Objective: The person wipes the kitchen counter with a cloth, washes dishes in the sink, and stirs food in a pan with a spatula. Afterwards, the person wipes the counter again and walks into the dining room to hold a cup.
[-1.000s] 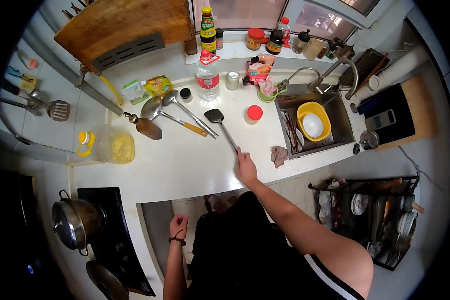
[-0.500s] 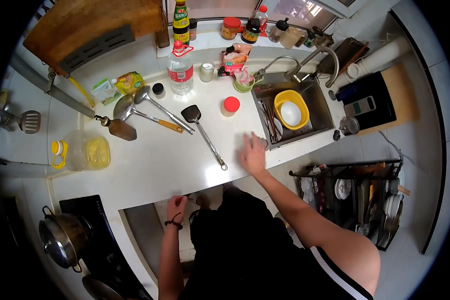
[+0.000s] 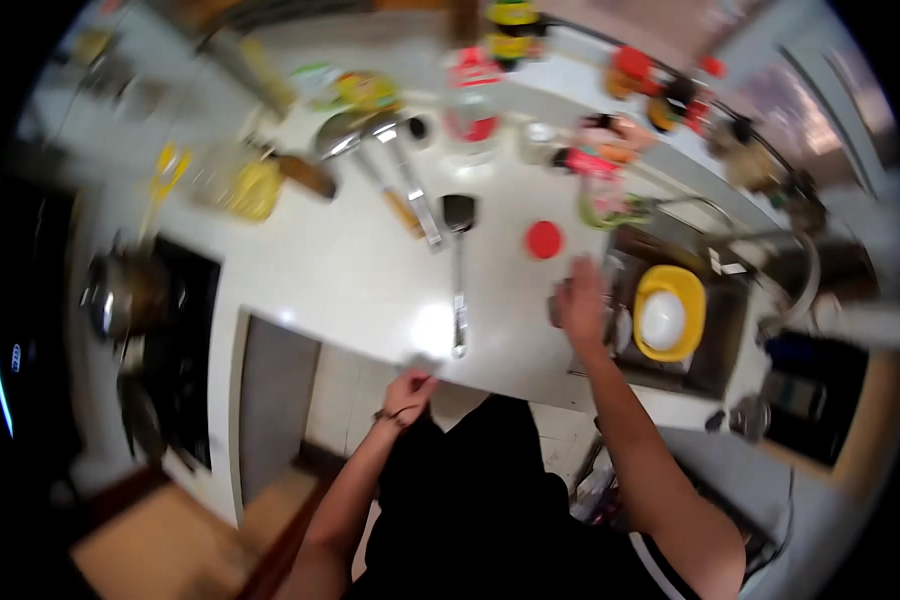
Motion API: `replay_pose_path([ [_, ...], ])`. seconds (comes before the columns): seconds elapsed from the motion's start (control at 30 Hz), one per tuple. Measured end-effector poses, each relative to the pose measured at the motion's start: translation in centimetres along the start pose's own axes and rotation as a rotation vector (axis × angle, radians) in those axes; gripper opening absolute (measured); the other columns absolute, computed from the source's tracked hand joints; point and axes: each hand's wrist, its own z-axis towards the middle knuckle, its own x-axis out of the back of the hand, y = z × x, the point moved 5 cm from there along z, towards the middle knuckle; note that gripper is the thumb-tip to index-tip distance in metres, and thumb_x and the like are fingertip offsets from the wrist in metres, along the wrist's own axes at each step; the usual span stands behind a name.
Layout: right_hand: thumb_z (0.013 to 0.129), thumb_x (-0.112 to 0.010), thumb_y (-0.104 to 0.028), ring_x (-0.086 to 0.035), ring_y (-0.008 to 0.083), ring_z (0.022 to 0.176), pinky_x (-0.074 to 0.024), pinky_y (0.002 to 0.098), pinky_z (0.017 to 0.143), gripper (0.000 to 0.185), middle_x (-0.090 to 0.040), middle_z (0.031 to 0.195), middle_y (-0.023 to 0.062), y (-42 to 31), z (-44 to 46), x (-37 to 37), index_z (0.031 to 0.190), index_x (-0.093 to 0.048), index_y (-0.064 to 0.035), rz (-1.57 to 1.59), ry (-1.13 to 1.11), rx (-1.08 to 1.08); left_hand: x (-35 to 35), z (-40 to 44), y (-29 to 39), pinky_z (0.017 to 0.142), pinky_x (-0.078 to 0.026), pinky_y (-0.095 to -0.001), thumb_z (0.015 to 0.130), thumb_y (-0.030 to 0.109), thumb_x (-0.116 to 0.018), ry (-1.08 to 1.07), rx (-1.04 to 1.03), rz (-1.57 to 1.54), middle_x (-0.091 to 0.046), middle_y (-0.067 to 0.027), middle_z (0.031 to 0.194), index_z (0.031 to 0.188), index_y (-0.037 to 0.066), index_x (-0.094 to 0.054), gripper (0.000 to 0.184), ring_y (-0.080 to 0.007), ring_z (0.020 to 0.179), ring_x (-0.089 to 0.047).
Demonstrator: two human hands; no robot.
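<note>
My right hand (image 3: 581,305) hovers over the counter beside the sink's left edge, smeared by motion. Its fingers reach forward, apparently apart, and I see nothing held. Just beyond them stands a jar with a red lid (image 3: 544,240). My left hand (image 3: 409,389), with a dark bracelet at the wrist, is at the counter's front edge. Its fingers are curled closed, with nothing visible in them. Between the hands and further back lies a black-headed spatula (image 3: 459,275), its handle end towards me. Left of it are a ladle (image 3: 393,155) and a wooden-handled ladle (image 3: 370,180).
The sink (image 3: 715,290) holds a yellow basin (image 3: 692,335) with a white bowl (image 3: 662,318) in it. A water bottle (image 3: 471,120), an oil jug (image 3: 235,185) and a brown bottle (image 3: 306,175) stand further back. At left, a pot (image 3: 130,295) sits on the black stove (image 3: 190,350).
The view has swung left, so the counter things appear further right and blurred. My right hand has moved nearer the red-lidded jar. My left hand stays curled at the counter edge.
</note>
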Motion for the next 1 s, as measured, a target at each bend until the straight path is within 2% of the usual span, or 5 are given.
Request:
replay_pose_path([
  [0.2, 0.089, -0.061, -0.009, -0.034, 0.048, 0.142, -0.03, 0.0575, 0.114, 0.066, -0.034, 0.154, 0.0299, -5.0, -9.2, 1.6, 0.149, -0.038, 0.0035, 0.043, -0.158, 0.223, -1.2, -1.6, 2.2, 0.075, -0.054, -0.0306, 0.092, 0.032, -0.072, 0.125, 0.113, -0.003, -0.071, -0.008, 0.086, 0.103, 0.001, -0.067, 0.033, -0.0176, 0.077, -0.066],
  [0.47, 0.088, -0.052, 0.013, -0.059, 0.0361, 0.126, -0.0472, 0.0424, 0.107, 0.042, -0.061, 0.134, 0.0235, -10.6, -6.5, 0.5, 0.127, -0.064, 0.0021, 0.768, -0.287, 0.142, 5.4, -3.5, -7.1, 0.072, -0.054, -0.0322, 0.09, 0.032, -0.075, 0.402, 0.25, -0.04, -0.072, -0.0082, 0.084, 0.097, 0.003, -0.069, 0.031, -0.0159, 0.077, -0.067],
  [0.53, 0.087, -0.049, 0.015, -0.059, 0.0342, 0.127, -0.0469, 0.04, 0.108, 0.047, -0.06, 0.137, 0.0219, -17.3, -3.4, 0.9, 0.13, -0.062, 0.002, 0.74, -0.293, 0.292, 8.5, -4.7, -9.7, 0.075, -0.056, -0.0355, 0.086, 0.037, -0.076, 0.518, 0.272, -0.098, -0.072, -0.0117, 0.083, 0.095, 0.004, -0.07, 0.035, -0.0247, 0.078, -0.07],
  [0.83, 0.086, -0.055, 0.01, -0.055, 0.0405, 0.127, -0.0469, 0.0414, 0.106, 0.053, -0.054, 0.143, 0.0222, -45.9, 11.3, -17.2, 0.138, -0.053, 0.0024, 0.677, -0.323, 0.476, 25.2, -7.4, -24.0, 0.071, -0.052, -0.0298, 0.089, 0.026, -0.074, 0.729, 0.403, -0.373, -0.071, -0.0066, 0.081, 0.092, 0.002, -0.068, 0.025, -0.0148, 0.074, -0.065],
  [1.0, 0.086, -0.065, -0.002, -0.055, 0.046, 0.123, -0.0432, 0.0484, 0.107, 0.047, -0.058, 0.135, 0.0251, -57.8, 13.2, -26.5, 0.132, -0.056, 0.0061, 0.289, 0.036, 0.519, 31.0, -6.9, -28.9, 0.073, -0.052, -0.029, 0.09, 0.022, -0.074, 0.712, 0.359, -0.453, -0.071, -0.0061, 0.081, 0.094, 0.002, -0.067, 0.021, -0.0141, 0.076, -0.065],
])
